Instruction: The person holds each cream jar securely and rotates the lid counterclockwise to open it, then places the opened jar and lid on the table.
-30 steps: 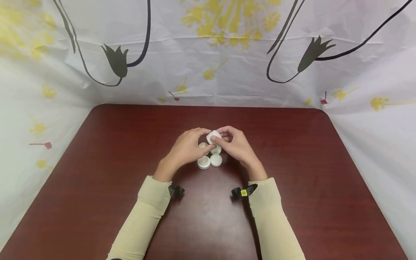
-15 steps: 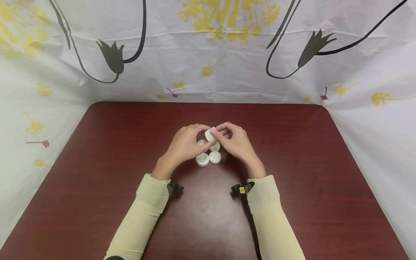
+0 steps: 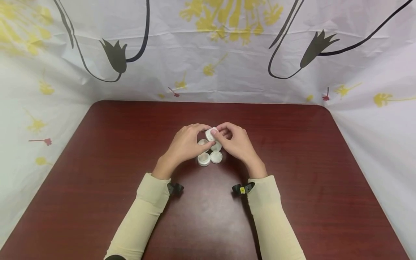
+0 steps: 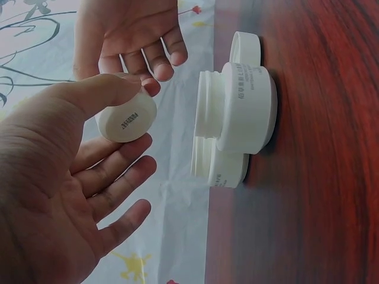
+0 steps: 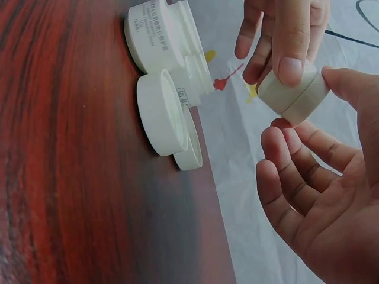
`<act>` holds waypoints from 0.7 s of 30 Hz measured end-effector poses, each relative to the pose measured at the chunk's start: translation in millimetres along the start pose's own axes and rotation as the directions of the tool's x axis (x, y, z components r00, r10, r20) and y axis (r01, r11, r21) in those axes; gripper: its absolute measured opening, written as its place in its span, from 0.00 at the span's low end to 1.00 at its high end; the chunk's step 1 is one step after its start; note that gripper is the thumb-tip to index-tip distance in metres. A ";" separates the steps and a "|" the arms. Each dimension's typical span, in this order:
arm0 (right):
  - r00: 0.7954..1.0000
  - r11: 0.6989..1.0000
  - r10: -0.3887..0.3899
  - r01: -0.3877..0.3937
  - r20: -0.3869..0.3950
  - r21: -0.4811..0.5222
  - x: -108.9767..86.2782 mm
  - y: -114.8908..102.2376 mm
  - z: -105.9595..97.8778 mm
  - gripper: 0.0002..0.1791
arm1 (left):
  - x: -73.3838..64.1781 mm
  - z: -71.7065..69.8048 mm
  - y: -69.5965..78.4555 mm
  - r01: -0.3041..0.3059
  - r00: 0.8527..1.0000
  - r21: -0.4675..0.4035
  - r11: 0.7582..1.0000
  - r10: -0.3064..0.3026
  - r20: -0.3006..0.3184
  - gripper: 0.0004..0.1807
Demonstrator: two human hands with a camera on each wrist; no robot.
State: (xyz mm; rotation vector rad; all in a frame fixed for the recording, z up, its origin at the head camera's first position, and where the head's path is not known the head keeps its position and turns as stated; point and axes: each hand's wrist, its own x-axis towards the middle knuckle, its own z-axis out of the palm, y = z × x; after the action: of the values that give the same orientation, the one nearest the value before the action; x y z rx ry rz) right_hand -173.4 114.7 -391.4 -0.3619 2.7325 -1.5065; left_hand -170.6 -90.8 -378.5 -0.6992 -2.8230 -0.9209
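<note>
My left hand and right hand meet over the table, both pinching one small white cream jar. Its lid sits on it; a seam between lid and body shows in the right wrist view. In the left wrist view the jar's base carries small dark print. The left thumb presses one side, and the right thumb touches the other end. Below stand two open jars, the nearer one with a threaded neck and printed label. Two white lids, one nearest the right wrist, lie beside them.
The dark red wooden table has rounded far corners. A white cloth with yellow and grey flower prints hangs behind and at both sides. Black wrist cameras sit at both cuffs.
The held jar has tilted in my fingers, so its side shows more in the head view, and it sits slightly further left and up. The jars and lids on the table stay put.
</note>
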 end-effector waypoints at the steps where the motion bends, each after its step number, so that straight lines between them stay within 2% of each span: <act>1: 1.000 1.000 -0.002 0.002 0.002 -0.003 -0.1 0.1 0.1 0.18 | 0.0 -0.2 -0.1 0.000 1.000 0.001 1.000 0.000 0.003 0.27; 9: 0.999 0.999 -0.035 0.036 0.016 -0.028 0.2 -0.2 1.0 0.17 | 0.3 -2.8 -0.7 0.028 0.999 0.001 1.000 -0.028 0.031 0.27; 17: 0.998 0.998 -0.058 0.059 0.025 -0.013 -3.2 -3.2 -0.5 0.16 | -0.6 -5.5 -0.5 -0.012 0.999 0.015 1.000 0.011 0.047 0.26; 21: 0.998 0.998 -0.059 0.059 0.035 -0.016 -4.1 -3.5 0.2 0.16 | -2.0 -4.3 -2.3 -0.006 0.999 0.019 1.000 0.005 0.044 0.26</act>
State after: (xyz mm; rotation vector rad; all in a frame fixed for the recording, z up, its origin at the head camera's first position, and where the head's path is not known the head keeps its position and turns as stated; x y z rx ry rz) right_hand -168.7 113.6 -389.1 -0.4686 2.7333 -1.4761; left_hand -170.1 -95.8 -376.6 -0.7339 -2.8621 -0.8875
